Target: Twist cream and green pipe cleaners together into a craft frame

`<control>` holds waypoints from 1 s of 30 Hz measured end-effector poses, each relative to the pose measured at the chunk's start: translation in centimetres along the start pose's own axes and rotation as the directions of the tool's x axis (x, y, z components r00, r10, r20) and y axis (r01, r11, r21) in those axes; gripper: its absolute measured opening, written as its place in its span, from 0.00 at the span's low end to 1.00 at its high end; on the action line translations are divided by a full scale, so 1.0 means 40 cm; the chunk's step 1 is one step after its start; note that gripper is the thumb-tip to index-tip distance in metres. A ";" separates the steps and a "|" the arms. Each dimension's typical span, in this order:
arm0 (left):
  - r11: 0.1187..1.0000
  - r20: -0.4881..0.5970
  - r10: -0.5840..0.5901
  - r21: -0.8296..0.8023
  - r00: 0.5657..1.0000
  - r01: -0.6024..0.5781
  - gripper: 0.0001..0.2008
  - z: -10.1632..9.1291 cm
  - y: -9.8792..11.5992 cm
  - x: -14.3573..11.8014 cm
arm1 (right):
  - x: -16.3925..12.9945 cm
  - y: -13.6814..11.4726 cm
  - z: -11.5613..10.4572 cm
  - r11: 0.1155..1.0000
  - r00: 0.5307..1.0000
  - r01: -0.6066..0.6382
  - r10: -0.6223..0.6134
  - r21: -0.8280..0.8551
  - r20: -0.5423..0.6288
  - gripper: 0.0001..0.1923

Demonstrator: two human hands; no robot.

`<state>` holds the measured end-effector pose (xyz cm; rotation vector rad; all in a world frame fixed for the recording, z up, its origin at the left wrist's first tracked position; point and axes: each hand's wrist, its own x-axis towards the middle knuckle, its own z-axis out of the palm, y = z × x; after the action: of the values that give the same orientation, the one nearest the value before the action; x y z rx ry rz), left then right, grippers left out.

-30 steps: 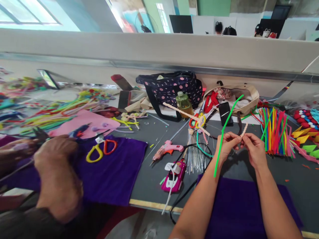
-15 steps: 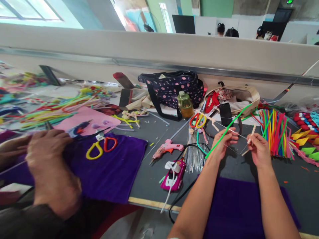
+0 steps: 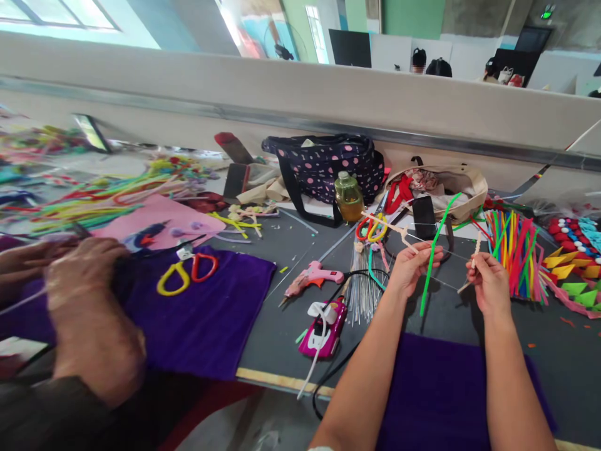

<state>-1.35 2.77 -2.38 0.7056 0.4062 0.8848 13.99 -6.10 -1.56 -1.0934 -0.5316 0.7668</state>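
My left hand (image 3: 413,266) is closed, with a bright green pipe cleaner (image 3: 436,241) crossing its fingers, nearly upright. From the same hand a pale peach pipe cleaner (image 3: 385,223) sticks out to the upper left, bent near the fingers. My right hand (image 3: 489,282) pinches a short cream twisted pipe cleaner (image 3: 477,247). Thin wires stretch between both hands; where they are fastened I cannot make out. Below my forearms a purple cloth (image 3: 436,388) lies on the dark grey table (image 3: 521,329).
To my left, another person's hand (image 3: 89,275) works over a purple cloth with scissors (image 3: 188,275). A pink glue gun (image 3: 312,279), magenta device (image 3: 323,335), silver wires (image 3: 364,291), bottle (image 3: 349,197) and phone (image 3: 424,218) lie ahead. Colourful pipe cleaners (image 3: 519,254) stand at right.
The green pipe cleaner has swung from a slant along my left forearm to nearly upright. My left hand has shifted slightly left; my right hand stays nearly in place.
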 end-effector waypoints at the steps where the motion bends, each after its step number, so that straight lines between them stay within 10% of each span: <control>1: 1.000 0.017 -0.011 -0.003 1.000 0.011 0.18 -0.001 -0.001 0.000 | 0.003 0.001 -0.003 1.000 1.000 -0.011 0.011 0.012 0.004 0.13; 13: 0.994 0.241 -0.056 0.104 0.969 0.032 0.26 0.018 0.027 -0.024 | 0.025 0.003 -0.030 0.986 0.983 0.140 -0.150 -0.091 -0.110 0.13; 18: 0.985 0.364 -0.156 0.131 0.918 0.115 0.24 0.016 0.033 -0.036 | 0.027 -0.026 -0.053 0.999 1.000 0.007 -0.007 -0.037 0.020 0.13; 30: 0.955 0.176 -0.089 0.294 0.980 0.033 0.24 0.051 -0.036 -0.019 | -0.004 -0.017 -0.019 0.960 0.909 -0.171 0.240 -0.221 0.339 0.17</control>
<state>0.20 0.76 -1.93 1.0337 0.3908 0.6983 14.63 -6.85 -1.23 -1.2003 -0.8236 1.1367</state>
